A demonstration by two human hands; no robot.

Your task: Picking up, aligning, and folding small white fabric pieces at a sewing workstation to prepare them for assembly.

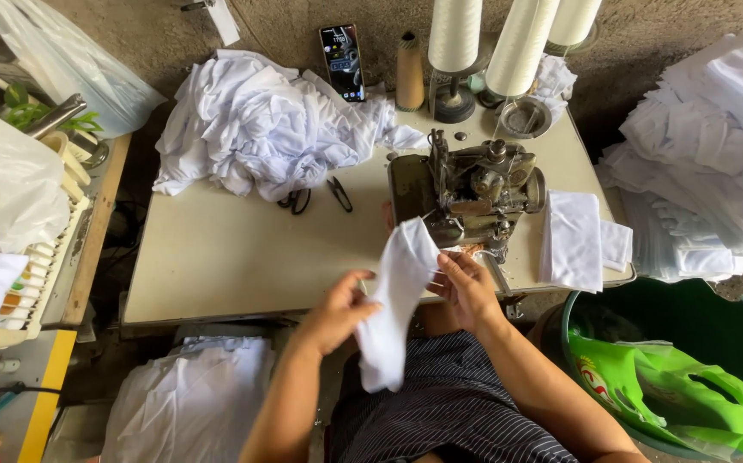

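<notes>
Both of my hands hold one piece of white cloth [397, 300] in front of the sewing machine [466, 193]. My left hand [337, 310] grips its left edge near the middle. On the other side, my right hand [467, 287] pinches the right edge just below the machine's needle area. The cloth hangs down over my striped lap. Its top end reaches up to the machine's front.
The cream table [234, 257] carries a heap of white cloth [260, 124], black scissors [337, 193], a phone [343, 62], thread cones [454, 34] and folded white pieces [573, 240]. More white stacks lie right [706, 154] and below left [191, 403]. A green tub [706, 317] stands right.
</notes>
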